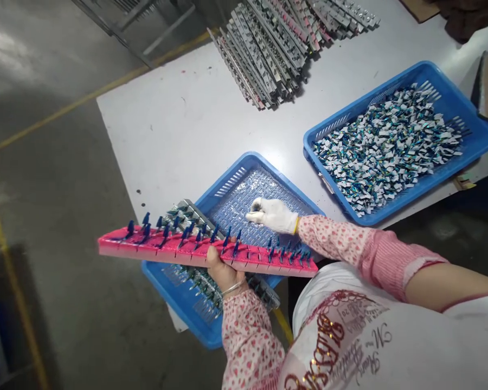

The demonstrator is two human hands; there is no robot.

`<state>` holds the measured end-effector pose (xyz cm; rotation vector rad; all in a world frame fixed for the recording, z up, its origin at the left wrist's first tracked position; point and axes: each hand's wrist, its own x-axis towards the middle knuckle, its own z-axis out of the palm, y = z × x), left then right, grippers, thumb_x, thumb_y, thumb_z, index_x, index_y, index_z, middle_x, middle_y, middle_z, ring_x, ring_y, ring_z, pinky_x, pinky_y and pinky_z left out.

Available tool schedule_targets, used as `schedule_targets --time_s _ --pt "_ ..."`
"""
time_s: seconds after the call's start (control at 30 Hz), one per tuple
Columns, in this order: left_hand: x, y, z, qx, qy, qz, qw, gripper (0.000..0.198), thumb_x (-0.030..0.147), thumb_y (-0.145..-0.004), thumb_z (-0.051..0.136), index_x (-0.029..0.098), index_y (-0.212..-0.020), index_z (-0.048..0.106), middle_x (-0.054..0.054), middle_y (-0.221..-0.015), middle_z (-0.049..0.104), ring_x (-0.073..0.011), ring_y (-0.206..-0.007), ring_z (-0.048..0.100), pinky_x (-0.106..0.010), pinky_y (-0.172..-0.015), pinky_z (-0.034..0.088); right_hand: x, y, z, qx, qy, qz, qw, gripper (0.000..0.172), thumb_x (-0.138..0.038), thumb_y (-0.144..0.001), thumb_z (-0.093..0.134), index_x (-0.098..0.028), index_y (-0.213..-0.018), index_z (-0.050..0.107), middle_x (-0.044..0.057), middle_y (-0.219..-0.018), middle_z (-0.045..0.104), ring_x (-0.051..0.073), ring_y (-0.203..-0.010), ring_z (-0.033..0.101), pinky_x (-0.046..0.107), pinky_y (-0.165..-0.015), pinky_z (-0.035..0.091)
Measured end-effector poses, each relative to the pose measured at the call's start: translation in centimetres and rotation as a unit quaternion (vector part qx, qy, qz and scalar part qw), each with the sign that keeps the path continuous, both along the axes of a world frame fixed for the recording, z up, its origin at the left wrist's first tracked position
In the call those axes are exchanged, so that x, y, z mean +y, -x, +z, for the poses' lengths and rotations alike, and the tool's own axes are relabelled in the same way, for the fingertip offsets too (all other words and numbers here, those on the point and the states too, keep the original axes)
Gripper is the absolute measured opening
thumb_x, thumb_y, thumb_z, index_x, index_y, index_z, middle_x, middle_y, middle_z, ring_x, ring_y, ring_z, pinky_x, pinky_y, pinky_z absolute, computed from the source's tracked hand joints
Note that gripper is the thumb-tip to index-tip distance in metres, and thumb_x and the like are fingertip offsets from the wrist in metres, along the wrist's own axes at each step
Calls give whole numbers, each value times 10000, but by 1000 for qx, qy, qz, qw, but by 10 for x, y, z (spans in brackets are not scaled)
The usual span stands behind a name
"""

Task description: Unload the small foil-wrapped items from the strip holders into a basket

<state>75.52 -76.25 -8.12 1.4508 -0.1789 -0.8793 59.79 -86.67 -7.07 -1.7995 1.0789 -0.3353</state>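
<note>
Your bare left hand (223,272) grips the pink bar (154,250) from below, above the near tray (244,160) at the desk's (179,119) near edge. Your gloved right hand (274,214) rests in that tray, fingertips pinched closed; anything between them is too small to make out. The red script on your shirt (350,330) is unreadable.

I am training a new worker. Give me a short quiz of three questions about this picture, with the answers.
1. True or false: the left hand holds the pink bar in its grip.
2. Which hand is gloved? A) left B) right C) both
3. Fill in: the right hand reaches into the near blue ____.
Key: 1 true; 2 B; 3 basket.
</note>
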Motion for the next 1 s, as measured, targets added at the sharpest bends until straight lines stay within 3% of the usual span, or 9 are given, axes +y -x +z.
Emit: schedule_targets --time_s 0.1,0.2,0.33,0.43,0.53,0.67,0.83,0.93,1.0 --pt "6 1 8 17 10 2 1000 418 556 -724 608 233 -987 574 12 -811 657 -167 -773 652 -362 -789 529 -12 11 -27 74 3 63 995 341 -511 -864 575 -190 -935 663 60 -869 672 184 -793 587 267 -674 374" --pt "8 1 16 30 15 9 999 408 566 -708 601 222 -927 602 8 -797 667 -163 -768 651 -345 -799 528 1 20 -48 32 -68 114 991 429 -556 -928 439 -192 -939 665 58 -887 676 167 -771 594 259 -675 392" --pt "7 -1 24 33 22 -1 999 436 624 -686 572 215 -833 607 5 -767 670 -161 -734 642 -328 -775 533 30 19 -51 -28 -146 180 972 464 -624 -868 507 -201 -1003 643 25 -872 674 144 -741 588 235 -645 394" --pt "6 -2 28 27 14 11 999 477 648 -651 582 211 -839 600 15 -761 661 -158 -724 629 -332 -763 536 41 12 -46 -45 -89 206 973 456 -632 -813 581 -201 -940 655 13 -799 650 142 -730 568 231 -619 364" --pt "5 -6 32 25 23 27 999 486 629 -627 609 207 -868 590 20 -763 646 -159 -753 618 -324 -750 531 38 8 -45 -79 -60 105 990 412 -600 -817 590 -194 -865 643 7 -742 616 131 -694 545 224 -591 354" --pt "10 -10 35 14 45 28 998 467 613 -648 581 209 -881 568 8 -794 638 -191 -841 618 -354 -780 518 16 15 -57 -64 -197 -116 971 393 -516 -937 416 -172 -961 605 16 -723 606 100 -536 477 223 -519 375" --pt "16 -16 31 0 31 54 998 438 601 -656 556 218 -868 564 13 -751 629 -221 -861 625 -405 -819 506 7 32 -62 -27 -110 9 994 308 -462 -849 589 -188 -982 635 40 -902 662 142 -755 587 253 -686 434" --pt "16 -22 30 -8 55 62 997 402 574 -662 538 225 -858 570 16 -772 644 -235 -844 632 -434 -810 511 17 40 -54 -65 -206 124 968 390 -504 -929 434 -189 -1037 636 26 -834 670 136 -695 590 250 -643 435" --pt "16 -27 30 -19 80 53 995 388 560 -682 521 232 -879 583 20 -821 658 -238 -840 636 -446 -804 512 23 43 -49 -68 -230 178 954 390 -521 -882 516 -187 -1044 636 16 -828 676 130 -678 583 238 -618 426"
